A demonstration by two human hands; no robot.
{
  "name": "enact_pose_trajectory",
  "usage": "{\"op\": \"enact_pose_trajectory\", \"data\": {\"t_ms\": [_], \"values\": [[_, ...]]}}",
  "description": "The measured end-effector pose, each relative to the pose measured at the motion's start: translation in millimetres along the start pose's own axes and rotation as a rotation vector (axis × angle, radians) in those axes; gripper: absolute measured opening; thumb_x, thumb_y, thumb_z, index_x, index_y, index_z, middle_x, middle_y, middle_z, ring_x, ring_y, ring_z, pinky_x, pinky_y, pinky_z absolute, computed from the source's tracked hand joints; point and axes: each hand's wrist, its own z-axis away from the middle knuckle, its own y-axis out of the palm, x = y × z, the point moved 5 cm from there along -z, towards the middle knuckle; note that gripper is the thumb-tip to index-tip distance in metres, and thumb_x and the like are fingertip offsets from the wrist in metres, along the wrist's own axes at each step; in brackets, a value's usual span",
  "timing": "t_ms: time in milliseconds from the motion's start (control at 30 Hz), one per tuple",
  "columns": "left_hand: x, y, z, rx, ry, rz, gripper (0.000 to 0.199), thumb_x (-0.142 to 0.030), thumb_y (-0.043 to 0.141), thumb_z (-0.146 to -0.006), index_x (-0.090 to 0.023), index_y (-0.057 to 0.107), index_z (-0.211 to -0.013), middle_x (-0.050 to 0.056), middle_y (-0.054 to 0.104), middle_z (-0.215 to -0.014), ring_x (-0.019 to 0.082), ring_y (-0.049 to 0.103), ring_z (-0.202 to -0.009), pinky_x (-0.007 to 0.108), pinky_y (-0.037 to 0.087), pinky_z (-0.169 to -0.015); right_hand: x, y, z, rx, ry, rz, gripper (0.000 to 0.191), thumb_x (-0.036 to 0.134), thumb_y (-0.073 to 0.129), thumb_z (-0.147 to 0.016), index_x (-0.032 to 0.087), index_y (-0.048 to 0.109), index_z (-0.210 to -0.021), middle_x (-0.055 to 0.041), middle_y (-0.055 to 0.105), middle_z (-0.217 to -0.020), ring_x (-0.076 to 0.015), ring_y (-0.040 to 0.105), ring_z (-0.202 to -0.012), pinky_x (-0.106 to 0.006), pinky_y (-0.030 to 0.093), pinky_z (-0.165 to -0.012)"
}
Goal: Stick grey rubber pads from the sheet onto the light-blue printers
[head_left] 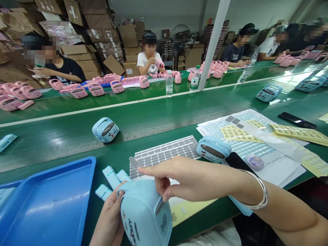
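My left hand (111, 218) is wrapped round the side and handle of a light blue plastic case (146, 212) with printed figures and lettering. Above the case, my right hand (171, 177) has its index finger stretched out, and a small grey oval sticker (134, 162) is at that fingertip. The other fingers are curled near a dark oval strip on the case. Behind the hand lies a sheet of grey oval stickers (166, 152). Several light blue pieces (111, 176) lie left of the case. A second blue case (214, 149) stands beyond my right forearm.
A blue tray (51, 201) is at the left. Sticker sheets (246, 136) and a phone (297, 120) lie at the right. Another blue case (105, 130) sits on the green belt (143, 118). People work across it among pink cases (96, 89) and bottles (169, 83).
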Motion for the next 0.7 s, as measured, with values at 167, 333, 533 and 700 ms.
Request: {"op": "enact_pose_trajectory", "data": {"t_ms": [167,333,533,700], "values": [[-1.2,-3.4,-2.6,-0.009,0.024,-0.004,0.059,-0.036,0.085,-0.045,-0.013,0.054,-0.089,0.002,0.061,-0.081,0.011,0.057,-0.065,0.009,0.035,-0.043,1.9,-0.8,0.6,0.011,-0.022,0.009,0.063,0.02,0.042,-0.087,0.021,0.024,-0.147,0.002,0.059,-0.096,0.0039,0.049,-0.084,-0.006,0.036,-0.071],[1.5,-1.4,-4.2,0.036,-0.023,0.022,0.069,-0.029,0.086,-0.038,-0.016,0.055,-0.098,0.002,0.063,-0.091,0.014,0.059,-0.073,0.011,0.04,-0.047,4.9,-0.4,3.2,-0.046,-0.037,0.108,0.056,0.016,0.034,-0.086,0.019,0.031,-0.142,-0.0012,0.057,-0.099,0.0018,0.049,-0.084,-0.009,0.034,-0.07],[-0.3,3.1,0.1,-0.012,0.006,0.025,0.081,-0.039,0.087,-0.036,-0.017,0.056,-0.108,0.001,0.064,-0.089,0.014,0.059,-0.075,0.016,0.046,-0.058,7.2,4.9,12.1,-0.149,-0.05,0.253,0.055,0.02,0.034,-0.088,0.019,0.031,-0.143,-0.0026,0.056,-0.101,-0.0028,0.044,-0.088,-0.013,0.033,-0.073],[1.7,-5.7,-0.7,0.012,0.011,-0.008,0.073,-0.039,0.086,-0.043,-0.016,0.055,-0.105,0.002,0.064,-0.089,0.014,0.059,-0.069,0.017,0.045,-0.054,4.8,-0.8,15.8,-0.175,-0.076,0.258,0.057,0.021,0.034,-0.088,0.017,0.03,-0.145,-0.0034,0.056,-0.105,-0.0039,0.046,-0.093,-0.013,0.036,-0.079]]}}
